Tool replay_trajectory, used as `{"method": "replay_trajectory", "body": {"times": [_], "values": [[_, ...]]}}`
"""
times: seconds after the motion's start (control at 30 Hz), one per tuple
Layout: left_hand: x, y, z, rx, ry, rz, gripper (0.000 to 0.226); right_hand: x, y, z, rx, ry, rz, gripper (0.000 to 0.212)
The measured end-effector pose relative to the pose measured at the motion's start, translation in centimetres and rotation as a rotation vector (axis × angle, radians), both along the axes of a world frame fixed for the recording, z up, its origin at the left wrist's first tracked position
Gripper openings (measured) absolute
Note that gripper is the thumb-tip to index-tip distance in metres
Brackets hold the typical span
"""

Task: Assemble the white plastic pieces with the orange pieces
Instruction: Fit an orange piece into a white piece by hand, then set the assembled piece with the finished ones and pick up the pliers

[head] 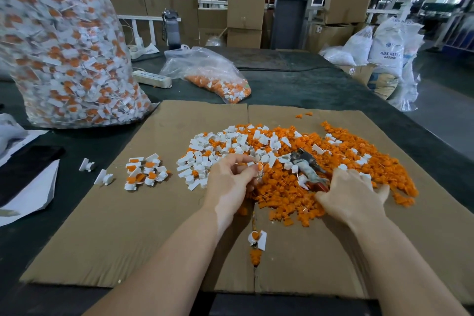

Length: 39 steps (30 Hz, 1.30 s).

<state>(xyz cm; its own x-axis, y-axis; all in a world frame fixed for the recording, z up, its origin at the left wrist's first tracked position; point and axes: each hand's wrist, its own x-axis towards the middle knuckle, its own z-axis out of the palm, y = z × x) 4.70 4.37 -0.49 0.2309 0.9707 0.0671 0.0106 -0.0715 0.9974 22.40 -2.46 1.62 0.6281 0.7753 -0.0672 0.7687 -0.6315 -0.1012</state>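
Two bare hands work over a flat brown cardboard sheet point(128, 226) on the dark tabletop. Left hand point(230, 177), near the sheet's centre, has fingers curled, pinching a small white plastic piece w/ an orange bit point(259, 168) at the fingertips. Right hand point(354, 195) lies palm-down w/ fingers spread and relaxed on the heap of loose orange plastic pieces point(282, 187) covering the sheet's right half, holding nothing. Loose white plastic pieces point(205, 159) sit mixed into the heap's left and far side. Small cluster of assembled white-and-orange pieces point(145, 170) rests on the sheet's left part. One more assembled piece point(257, 237) lies on the sheet's centre fold, nearer the person. Tall clear plastic bag of assembled pieces point(64, 46) stands beyond the sheet's far-left corner.
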Motion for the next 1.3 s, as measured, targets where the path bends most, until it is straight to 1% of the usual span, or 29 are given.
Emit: {"method": "replay_trajectory", "body": {"times": [0.1, 0.17, 0.2, 0.27, 0.43, 0.53, 0.63, 0.73, 0.87, 1.07, 1.23, 1.3], "values": [[0.4, 0.4, 0.5, -0.076, -0.06, 0.009, 0.012, 0.0, -0.1, 0.3, 0.101, -0.06, 0.044, 0.032], [0.4, 0.7, 0.8, -0.113, -0.101, 0.018, 0.012, -0.5, -0.2, 1.0, 0.173, -0.061, 0.107, 0.031], [0.4, 0.8, 1.0, -0.128, -0.125, 0.019, 0.012, -0.9, -0.2, 1.5, 0.209, -0.016, 0.143, 0.03], [0.3, 1.0, 1.3, -0.163, -0.186, 0.017, 0.011, -1.8, -0.2, 2.4, 0.239, 0.136, 0.225, 0.027], [0.1, 1.9, 1.5, -0.193, -0.219, 0.059, 0.008, -3.8, -0.4, 4.1, 0.2, 0.49, 0.39, 0.03], [0.1, 2.2, 1.4, -0.214, -0.242, 0.084, 0.008, -4.7, -0.4, 4.4, 0.143, 0.605, 0.404, 0.028], [0.1, 2.2, 1.2, -0.215, -0.227, 0.111, 0.01, -5.0, -0.4, 4.5, 0.119, 0.702, 0.416, 0.026], [0.1, 2.3, 1.3, -0.214, -0.219, 0.129, 0.008, -5.1, -0.4, 4.4, 0.098, 0.703, 0.427, 0.027], [0.2, 2.3, 1.4, -0.217, -0.202, 0.153, 0.009, -5.3, -0.3, 4.2, 0.107, 0.698, 0.454, 0.024], [0.2, 1.9, 1.4, -0.211, -0.191, 0.179, 0.008, -5.8, -0.1, 3.1, 0.179, 0.459, 0.491, 0.026], [0.4, 1.4, 1.1, -0.237, -0.217, 0.17, 0.008, -5.7, -0.2, 2.3, 0.197, 0.393, 0.473, 0.026], [0.2, 1.1, 1.0, -0.244, -0.238, 0.163, 0.008, -5.5, -0.4, 1.8, 0.241, 0.395, 0.46, 0.029]]}}
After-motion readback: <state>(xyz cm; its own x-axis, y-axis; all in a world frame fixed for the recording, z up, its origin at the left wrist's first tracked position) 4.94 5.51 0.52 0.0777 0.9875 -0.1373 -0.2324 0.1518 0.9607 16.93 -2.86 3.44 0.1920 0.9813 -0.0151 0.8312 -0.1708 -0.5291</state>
